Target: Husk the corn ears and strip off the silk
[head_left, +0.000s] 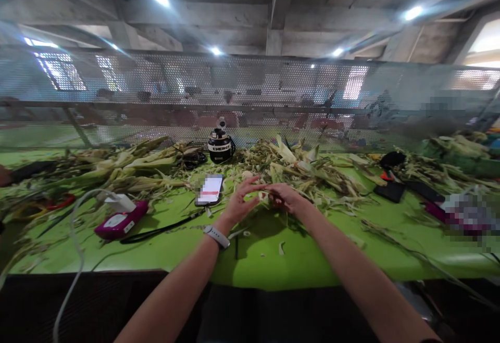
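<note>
My left hand (242, 201), a pale watch on its wrist, hovers over the green table (289, 265) with its fingers stretched toward the right. Facing it, my right hand (287, 197) has curled fingers; small pale scraps show beside them, but what they hold, if anything, is hidden. The fingertips of both hands meet or nearly meet. Just beyond them lies a heap of dry corn husks (312, 174). A phone (210, 190) with a lit screen and a wrist strap rests left of my left hand.
A black jug marked "ENERGY" (220, 148) stands before a perforated metal screen (269, 88). More husks (128, 166) cover the back left. A purple power strip (121, 221) with a white charger and cable sits at left. A black phone-like object (389, 191) lies at right.
</note>
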`<state>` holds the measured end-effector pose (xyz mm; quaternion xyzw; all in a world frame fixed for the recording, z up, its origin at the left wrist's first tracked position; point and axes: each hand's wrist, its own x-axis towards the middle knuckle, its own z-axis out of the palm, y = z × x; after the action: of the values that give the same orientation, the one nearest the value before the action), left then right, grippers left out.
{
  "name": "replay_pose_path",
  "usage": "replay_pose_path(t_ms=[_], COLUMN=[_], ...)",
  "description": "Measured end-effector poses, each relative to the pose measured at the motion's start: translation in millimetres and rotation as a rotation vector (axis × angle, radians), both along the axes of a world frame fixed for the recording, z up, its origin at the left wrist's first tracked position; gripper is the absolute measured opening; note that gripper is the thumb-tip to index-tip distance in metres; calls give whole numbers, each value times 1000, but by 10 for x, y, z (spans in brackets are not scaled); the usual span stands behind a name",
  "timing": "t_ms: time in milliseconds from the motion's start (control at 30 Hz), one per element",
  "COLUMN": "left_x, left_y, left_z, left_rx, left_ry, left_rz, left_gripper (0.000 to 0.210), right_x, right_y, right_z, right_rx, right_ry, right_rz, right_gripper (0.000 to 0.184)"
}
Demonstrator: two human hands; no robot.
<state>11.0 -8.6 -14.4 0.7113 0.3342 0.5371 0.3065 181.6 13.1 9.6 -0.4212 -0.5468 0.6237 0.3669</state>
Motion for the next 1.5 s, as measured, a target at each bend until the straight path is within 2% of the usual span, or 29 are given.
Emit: replay_pose_path(t_ms=[100, 200, 333, 467, 533, 667, 800, 867, 1033, 1167, 1367, 1500], left_x=[39, 35, -2, 0, 7, 3, 4, 5, -78, -182, -280, -390], left_y=[25, 46, 9, -44, -53, -61, -93, -98, -30, 14, -4, 19], left_z=[8, 43, 113, 142, 145, 160, 170, 166, 194, 270, 388, 430], left_rx=[-116, -220, -268, -466, -507, -496, -520, -557, -474, -522, -587, -530], left_ry=[-228, -389, -433, -471, -460, -485, -513, -532, -816, -954, -1070, -1206], left_rz=[16, 73, 183, 74, 56, 49, -129, -158, -65, -12, 17, 91], left_gripper=[25, 27, 33, 62, 65, 57, 50, 48, 52, 41, 6, 5], right_x=[-1, -9, 50, 155, 182, 190, 235, 261, 227, 166, 163, 207], right_y=[-46, -60, -1, 52, 48, 31, 59, 68, 23, 14, 91, 126], right_z=[42, 67, 92, 146, 170, 189, 198, 205, 215, 192, 134, 124], right_rx=[-102, -123, -3, 99, 124, 138, 144, 126, 132, 159, 181, 250], right_ry=[-25, -15, 60, 323, 392, 375, 465, 497, 519, 429, 295, 241], right_rz=[62, 66, -42, -200, -229, -182, -233, -235, -171, -135, -287, -389], right_gripper=[32, 38, 28, 20, 21, 23, 25, 25, 25, 24, 26, 23])
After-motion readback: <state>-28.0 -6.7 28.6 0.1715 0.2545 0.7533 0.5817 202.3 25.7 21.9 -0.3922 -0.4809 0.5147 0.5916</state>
